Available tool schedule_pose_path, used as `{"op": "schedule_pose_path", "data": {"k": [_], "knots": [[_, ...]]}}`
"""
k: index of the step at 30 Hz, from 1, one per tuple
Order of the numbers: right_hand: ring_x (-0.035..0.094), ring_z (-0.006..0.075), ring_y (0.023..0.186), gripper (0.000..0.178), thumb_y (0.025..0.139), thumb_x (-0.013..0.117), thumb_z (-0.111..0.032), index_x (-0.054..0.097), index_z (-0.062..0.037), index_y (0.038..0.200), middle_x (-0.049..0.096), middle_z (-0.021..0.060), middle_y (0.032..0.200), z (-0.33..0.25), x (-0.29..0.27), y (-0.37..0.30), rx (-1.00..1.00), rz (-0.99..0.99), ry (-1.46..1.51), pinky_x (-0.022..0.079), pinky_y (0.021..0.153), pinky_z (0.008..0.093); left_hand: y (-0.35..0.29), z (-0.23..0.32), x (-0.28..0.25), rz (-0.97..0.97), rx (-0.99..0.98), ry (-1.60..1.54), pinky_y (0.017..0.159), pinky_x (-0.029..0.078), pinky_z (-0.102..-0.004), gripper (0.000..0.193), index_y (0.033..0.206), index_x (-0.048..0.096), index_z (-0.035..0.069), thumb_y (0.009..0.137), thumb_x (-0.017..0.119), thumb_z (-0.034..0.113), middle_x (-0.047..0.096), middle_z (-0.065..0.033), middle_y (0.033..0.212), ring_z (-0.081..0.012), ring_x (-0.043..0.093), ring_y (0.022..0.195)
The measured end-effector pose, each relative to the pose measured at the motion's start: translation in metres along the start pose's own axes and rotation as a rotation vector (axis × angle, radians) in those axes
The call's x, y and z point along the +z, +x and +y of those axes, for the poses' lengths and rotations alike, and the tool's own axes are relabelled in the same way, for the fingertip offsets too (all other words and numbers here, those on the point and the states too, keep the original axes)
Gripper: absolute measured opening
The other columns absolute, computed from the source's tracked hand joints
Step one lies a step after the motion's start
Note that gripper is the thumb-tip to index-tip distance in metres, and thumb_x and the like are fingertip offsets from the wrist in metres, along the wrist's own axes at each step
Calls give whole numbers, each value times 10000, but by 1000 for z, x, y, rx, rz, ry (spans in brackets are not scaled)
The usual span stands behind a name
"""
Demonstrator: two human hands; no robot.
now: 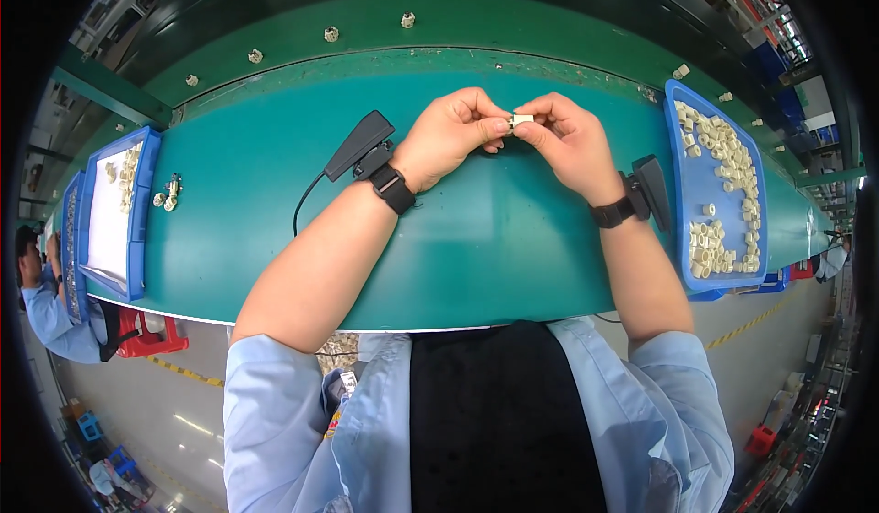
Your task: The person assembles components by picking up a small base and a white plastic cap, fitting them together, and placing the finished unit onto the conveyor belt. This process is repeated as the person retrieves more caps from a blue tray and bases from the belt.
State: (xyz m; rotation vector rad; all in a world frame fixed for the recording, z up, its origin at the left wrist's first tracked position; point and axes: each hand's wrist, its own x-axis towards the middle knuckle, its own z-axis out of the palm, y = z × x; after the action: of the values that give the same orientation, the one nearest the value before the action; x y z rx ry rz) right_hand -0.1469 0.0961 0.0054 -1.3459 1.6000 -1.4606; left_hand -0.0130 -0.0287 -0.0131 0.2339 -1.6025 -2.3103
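Note:
My left hand (450, 133) and my right hand (569, 138) meet above the green worktable (476, 238), both pinching one small cream plastic part (521, 120) between thumbs and fingertips. Each wrist wears a black band with a black device clipped to it. To my right a blue tray (682, 202) holds several of the same cream parts. On my left a second blue tray (137, 229) carries a white sheet and a few parts, with some loose small parts (170, 193) lying beside it.
Behind the table runs a green conveyor belt (366, 19) carrying several small cream parts spaced apart. A person in a blue shirt (46, 302) sits at far left. A red stool (151, 337) stands under the table's left end.

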Motion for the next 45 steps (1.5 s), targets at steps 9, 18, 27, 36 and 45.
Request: {"op": "schedule_pose_path", "data": {"k": [9, 18, 27, 36, 45], "knots": [[549, 80, 776, 219, 811, 608, -67, 574, 9, 1014, 592, 32, 859, -14, 13, -5, -95, 38, -191, 450, 692, 206, 1, 0, 0, 53, 124, -91, 601, 450, -214, 171, 878, 406, 63, 829, 568, 43, 555, -47, 779, -91, 520, 664], [533, 62, 725, 180, 784, 627, -69, 594, -4, 949, 584, 4, 812, -18, 8, 18, 40, -29, -137, 438, 637, 184, 5, -1, -6, 60, 85, -107, 632, 450, -231, 189, 988, 417, 48, 874, 528, 149, 545, -52, 811, -109, 523, 698], [620, 316, 717, 387, 670, 645, -343, 637, -14, 872, 635, 172, 777, 22, -122, 157, 255, 89, -1280, 485, 673, 374, 8, -1, -7, 145, 21, -233, 690, 445, -254, 295, 1047, 430, 41, 924, 422, 309, 513, -67, 899, -120, 493, 780], [605, 313, 797, 515, 692, 660, -377, 586, 31, 997, 619, 202, 820, 38, -147, 172, 201, 166, -1432, 470, 714, 363, 5, 7, -12, 149, -42, -278, 682, 443, -254, 268, 1030, 436, 56, 925, 424, 303, 502, -58, 895, -123, 491, 785], [597, 231, 757, 455, 755, 648, -356, 579, 2, 1027, 615, 134, 806, 30, 3, 187, -67, -90, -959, 472, 684, 312, 8, 3, -14, 125, -12, -275, 683, 440, -257, 264, 1027, 441, 67, 921, 433, 308, 502, -57, 905, -125, 491, 788]]}}
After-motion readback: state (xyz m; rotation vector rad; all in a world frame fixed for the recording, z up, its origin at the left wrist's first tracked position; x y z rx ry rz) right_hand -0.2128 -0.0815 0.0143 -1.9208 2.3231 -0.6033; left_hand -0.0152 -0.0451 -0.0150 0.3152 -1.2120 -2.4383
